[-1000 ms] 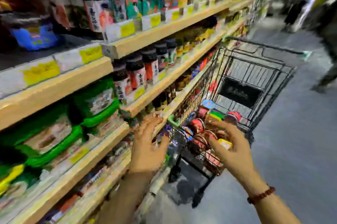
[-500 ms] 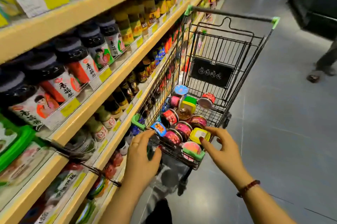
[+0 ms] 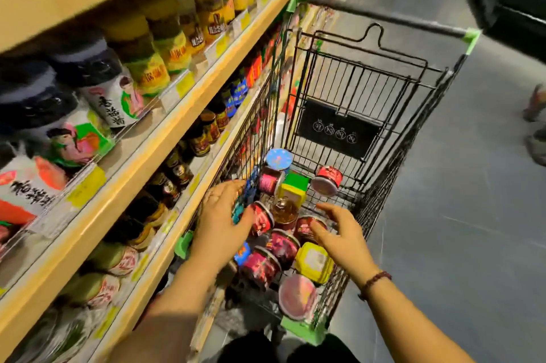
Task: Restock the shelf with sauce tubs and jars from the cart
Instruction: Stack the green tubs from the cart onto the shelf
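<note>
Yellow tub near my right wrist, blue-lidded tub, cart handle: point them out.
yellow tub [image 3: 314, 262], head view, on its lid.
blue-lidded tub [image 3: 278, 158], head view, on its round lid.
cart handle [image 3: 384, 17], head view, middle of the dark bar.

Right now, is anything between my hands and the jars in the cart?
Nothing visible. The left hand and right hand hover open over the jars in the cart. Toward the shelf, though, the cart's wire side stands between, so jars must go up over it.
</note>
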The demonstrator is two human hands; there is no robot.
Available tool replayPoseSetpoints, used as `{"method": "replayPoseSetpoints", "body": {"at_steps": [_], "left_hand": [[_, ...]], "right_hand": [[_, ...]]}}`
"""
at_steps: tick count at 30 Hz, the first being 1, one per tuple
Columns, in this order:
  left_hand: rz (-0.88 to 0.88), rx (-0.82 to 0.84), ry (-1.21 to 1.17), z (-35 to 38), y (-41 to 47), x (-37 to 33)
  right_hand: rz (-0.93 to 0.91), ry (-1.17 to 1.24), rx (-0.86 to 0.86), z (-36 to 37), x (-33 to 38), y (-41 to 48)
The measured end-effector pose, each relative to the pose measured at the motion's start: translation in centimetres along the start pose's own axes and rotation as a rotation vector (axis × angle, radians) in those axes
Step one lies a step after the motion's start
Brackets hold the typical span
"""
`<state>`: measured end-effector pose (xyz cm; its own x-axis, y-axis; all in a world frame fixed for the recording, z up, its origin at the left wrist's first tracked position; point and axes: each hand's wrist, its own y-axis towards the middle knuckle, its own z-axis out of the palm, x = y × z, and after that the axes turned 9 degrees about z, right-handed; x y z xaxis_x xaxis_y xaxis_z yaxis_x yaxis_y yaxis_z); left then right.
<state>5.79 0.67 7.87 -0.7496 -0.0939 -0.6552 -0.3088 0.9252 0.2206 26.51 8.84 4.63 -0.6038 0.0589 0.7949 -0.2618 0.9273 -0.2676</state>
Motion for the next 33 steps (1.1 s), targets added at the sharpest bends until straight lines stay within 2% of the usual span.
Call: {"method": "replayPoseSetpoints", "body": {"at_steps": [6,9,13,17,23,27,33], "left_hand": [[-0.135,-0.010,0.054,3.8,5.1,2.0],[-0.275,-0.076,0.063,6.6,6.7,2.9],[-0.494,-0.023,0.035,10.5,7.8,3.7],[-0.613,-0.041,0.061,13.0,8.1,4.4],[-0.757,-0.055,0.055,15.4,7.6,6.1],[-0.803,-0.092,-0.003,17.0,6.9,7.0],[-0.856,-0.041,-0.040,18.7,5.0,8.2]], "right_hand": [[0.027,-0.078,0.102,-0.1,-1.9,10.8],[0.054,-0.104,0.194,0.7,-3.2,16.8],[0.094,-0.141,0.291,2.3,-4.5,23.2],[0.155,-0.191,0.394,5.1,-6.5,28.5],[0.224,-0.417,0.429,9.7,-10.4,32.5],[0.147,-0.594,0.380,11.7,-11.9,33.7],[0.161,-0.558,0.402,13.1,-13.0,34.7]]}}
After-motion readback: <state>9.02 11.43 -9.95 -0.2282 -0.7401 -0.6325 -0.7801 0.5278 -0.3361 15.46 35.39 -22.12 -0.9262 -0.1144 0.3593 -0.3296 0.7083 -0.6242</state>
